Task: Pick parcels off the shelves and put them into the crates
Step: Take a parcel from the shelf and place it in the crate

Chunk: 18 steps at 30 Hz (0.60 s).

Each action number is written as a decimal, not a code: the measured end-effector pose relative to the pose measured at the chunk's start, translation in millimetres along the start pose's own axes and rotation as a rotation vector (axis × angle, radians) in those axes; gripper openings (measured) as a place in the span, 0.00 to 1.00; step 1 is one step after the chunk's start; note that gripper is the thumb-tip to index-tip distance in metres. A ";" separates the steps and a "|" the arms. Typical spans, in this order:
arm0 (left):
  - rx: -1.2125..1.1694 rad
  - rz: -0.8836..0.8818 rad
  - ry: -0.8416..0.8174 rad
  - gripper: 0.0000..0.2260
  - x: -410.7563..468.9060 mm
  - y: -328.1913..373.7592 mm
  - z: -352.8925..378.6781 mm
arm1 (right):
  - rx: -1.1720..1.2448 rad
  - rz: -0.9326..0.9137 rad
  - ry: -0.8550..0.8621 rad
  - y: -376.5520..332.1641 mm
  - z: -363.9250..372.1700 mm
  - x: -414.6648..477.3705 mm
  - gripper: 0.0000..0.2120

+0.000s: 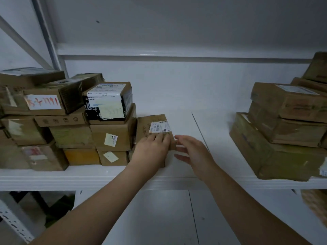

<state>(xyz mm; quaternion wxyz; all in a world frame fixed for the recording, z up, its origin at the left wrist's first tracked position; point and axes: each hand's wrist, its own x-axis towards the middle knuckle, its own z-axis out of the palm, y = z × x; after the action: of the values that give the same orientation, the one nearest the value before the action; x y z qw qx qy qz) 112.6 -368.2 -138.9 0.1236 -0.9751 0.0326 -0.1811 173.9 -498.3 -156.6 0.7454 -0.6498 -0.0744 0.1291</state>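
Note:
A small brown cardboard parcel (150, 124) with a white barcode label stands on the white shelf (99, 175), just right of the left pile. My left hand (152, 151) lies flat against its front face, fingers straight and pointing up. My right hand (191, 152) hovers open beside the parcel's right edge, thumb near the corner, fingers spread; I cannot tell whether it touches the box. No crate is in view.
A pile of cardboard parcels (67, 121) fills the shelf's left side, one wrapped in black and white (108, 101). Another stack of larger boxes (286, 131) sits at the right. Bare shelf lies between them. A lower shelf level shows below.

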 end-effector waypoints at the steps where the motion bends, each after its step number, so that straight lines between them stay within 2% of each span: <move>1: 0.004 -0.016 0.018 0.19 -1.6 -1.9 1.1 | -0.043 -0.010 -0.020 4.6 4.0 1.0 0.10; 8: -0.012 -0.056 0.112 0.15 -13.9 -24.2 16.2 | -0.240 -0.175 -0.004 20.6 19.7 7.8 0.11; 13: -0.054 -0.026 0.130 0.18 -9.5 -27.3 18.8 | -0.357 -0.268 0.019 21.5 14.0 12.2 0.08; 18: -0.107 0.028 0.188 0.17 5.5 -19.1 7.9 | -0.394 -0.387 0.104 7.6 -13.0 5.0 0.08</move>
<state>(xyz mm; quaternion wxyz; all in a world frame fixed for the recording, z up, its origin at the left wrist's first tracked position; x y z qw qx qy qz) 121.0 -348.5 -139.2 0.0704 -0.9584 0.0674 -0.2682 181.5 -508.3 -166.3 0.6181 -0.7618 -0.1825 -0.0658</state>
